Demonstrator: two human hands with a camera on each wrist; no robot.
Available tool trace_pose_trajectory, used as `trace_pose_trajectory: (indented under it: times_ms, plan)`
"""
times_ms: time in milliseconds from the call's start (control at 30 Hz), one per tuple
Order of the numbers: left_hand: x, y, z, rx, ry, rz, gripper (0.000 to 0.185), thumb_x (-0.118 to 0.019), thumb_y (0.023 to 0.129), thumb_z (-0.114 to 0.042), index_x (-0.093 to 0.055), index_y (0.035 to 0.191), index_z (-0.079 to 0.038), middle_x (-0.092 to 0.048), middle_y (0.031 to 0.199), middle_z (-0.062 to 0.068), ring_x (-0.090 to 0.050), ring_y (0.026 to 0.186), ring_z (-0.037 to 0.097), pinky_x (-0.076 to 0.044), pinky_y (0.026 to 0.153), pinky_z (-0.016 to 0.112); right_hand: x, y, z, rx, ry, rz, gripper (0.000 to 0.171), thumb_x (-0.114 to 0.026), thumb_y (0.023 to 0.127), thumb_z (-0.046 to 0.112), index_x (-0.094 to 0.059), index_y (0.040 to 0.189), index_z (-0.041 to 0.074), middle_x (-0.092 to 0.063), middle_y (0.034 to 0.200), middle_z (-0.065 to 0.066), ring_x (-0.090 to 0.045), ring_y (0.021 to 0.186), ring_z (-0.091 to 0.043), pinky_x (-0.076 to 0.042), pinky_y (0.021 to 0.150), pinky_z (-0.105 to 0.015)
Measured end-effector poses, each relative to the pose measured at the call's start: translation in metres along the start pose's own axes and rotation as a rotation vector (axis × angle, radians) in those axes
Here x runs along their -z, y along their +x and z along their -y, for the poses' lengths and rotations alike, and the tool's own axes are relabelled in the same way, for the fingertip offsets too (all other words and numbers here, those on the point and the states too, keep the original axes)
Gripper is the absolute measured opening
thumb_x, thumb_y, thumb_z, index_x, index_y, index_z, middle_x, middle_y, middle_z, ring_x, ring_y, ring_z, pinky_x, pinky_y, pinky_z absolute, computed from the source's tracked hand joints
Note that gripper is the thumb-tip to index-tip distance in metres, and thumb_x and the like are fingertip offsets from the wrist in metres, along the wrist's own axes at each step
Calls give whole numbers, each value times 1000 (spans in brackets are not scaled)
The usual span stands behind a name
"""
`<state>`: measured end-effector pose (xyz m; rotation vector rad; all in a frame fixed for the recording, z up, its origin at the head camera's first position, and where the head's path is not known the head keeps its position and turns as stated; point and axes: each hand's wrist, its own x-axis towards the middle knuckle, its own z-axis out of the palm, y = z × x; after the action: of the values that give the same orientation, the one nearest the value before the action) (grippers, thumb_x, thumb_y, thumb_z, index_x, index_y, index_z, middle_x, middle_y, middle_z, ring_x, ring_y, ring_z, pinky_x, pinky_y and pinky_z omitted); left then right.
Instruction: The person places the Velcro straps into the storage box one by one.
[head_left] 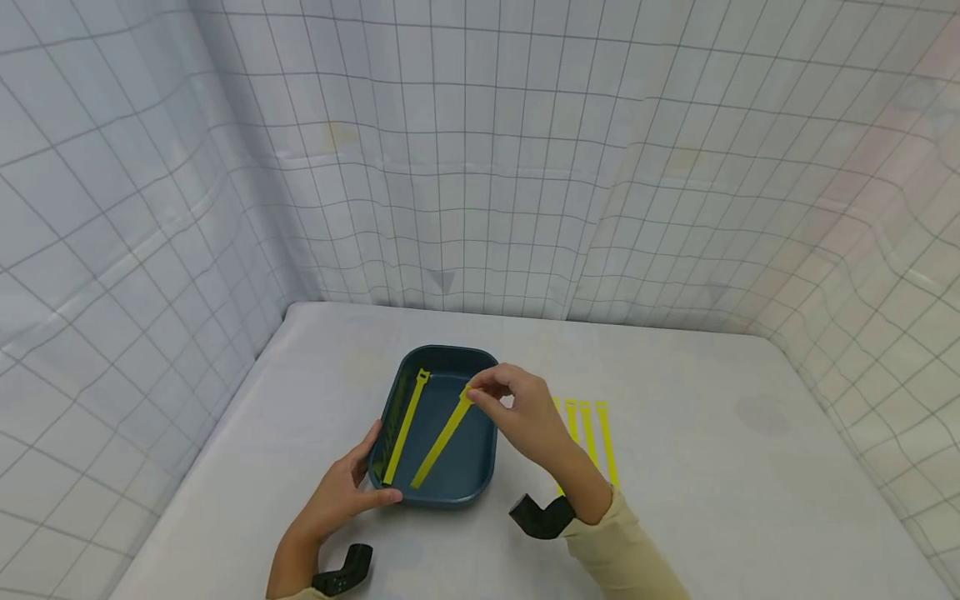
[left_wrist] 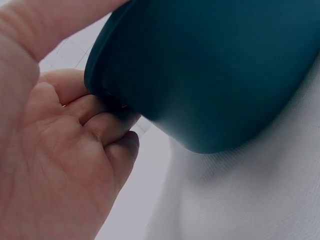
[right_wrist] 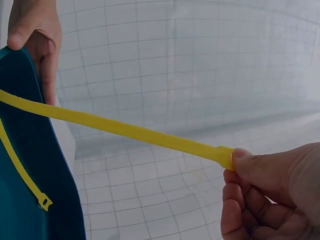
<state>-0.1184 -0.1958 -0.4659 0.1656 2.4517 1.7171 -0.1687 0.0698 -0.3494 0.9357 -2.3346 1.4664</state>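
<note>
1 strap (head_left: 405, 427) lies in the tray (head_left: 450, 497). Right hand (head_left: 525, 417) pinches a 2nd strap (head_left: 442, 440) over it; left hand (head_left: 341, 493) grips the tray's near corner. Roughly 4 straps (head_left: 592, 433) remain on the counter (head_left: 750, 467).

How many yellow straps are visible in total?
6. One lies in the tray at its left side, one is pinched by the right hand over the tray, four lie on the table right of it. The hand may hide more.
</note>
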Motion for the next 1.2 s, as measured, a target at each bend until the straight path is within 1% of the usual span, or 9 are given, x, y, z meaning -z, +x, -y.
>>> trace_pose_trajectory:
  times_ms: [200, 300, 500, 633, 833, 1033, 1200]
  plan:
    - [-1, 1, 3, -3, -24, -6, 103, -81, 70, -19, -14, 148, -7, -13, 151, 11, -18, 135, 30, -23, 104, 42, -15, 0, -6, -13, -3, 37, 7, -65, 86, 12, -66, 93, 9, -62, 86, 4, -56, 75, -7, -51, 66, -25]
    - [-1, 1, 3, -11, -32, -6, 102, -80, 71, -17, -14, 147, -6, -13, 151, 12, -18, 135, 30, -23, 104, 42, -19, 0, -9, -32, 20, 55, 8, -64, 87, 12, -66, 94, 9, -62, 87, 4, -57, 76, -8, -51, 67, -26]
    - [-1, 0, 2, 5, -17, -13, 103, -81, 70, -20, -14, 148, -8, -14, 150, 12, -21, 134, 30, -24, 103, 42, -25, 2, -13, -74, 64, 100, 8, -64, 87, 12, -66, 94, 8, -63, 87, 3, -58, 75, -8, -51, 68, -24]
    - [-1, 0, 1, 3, -12, -15, 102, -81, 71, -19, -14, 148, -8, -15, 150, 12, -21, 134, 30, -24, 103, 41, -31, 7, -21, -101, 66, 130, 9, -63, 88, 12, -67, 93, 6, -63, 86, 1, -57, 73, -9, -51, 67, -23]
    - [-2, 0, -1, -5, -32, -3, 101, -80, 72, -17, -15, 148, -8, -15, 150, 14, -21, 134, 31, -24, 104, 42, -41, 17, -40, -152, 33, 130, 10, -62, 89, 14, -67, 93, 5, -63, 83, 1, -56, 70, -9, -50, 65, -22]
    - [-2, -1, -4, -1, -42, 2, 100, -79, 72, -16, -14, 148, -9, -15, 150, 15, -22, 134, 32, -23, 104, 43, -49, 27, -52, -178, 32, 145, 11, -62, 89, 14, -68, 93, 5, -65, 85, -1, -58, 73, -9, -50, 66, -21]
    - [0, -2, -4, -17, -35, 2, 100, -79, 72, -16, -15, 148, -8, -15, 150, 14, -21, 134, 31, -23, 104, 43, -54, 37, -60, -190, 25, 142, 11, -62, 88, 13, -68, 93, 5, -65, 85, -2, -59, 73, -9, -50, 66, -21]
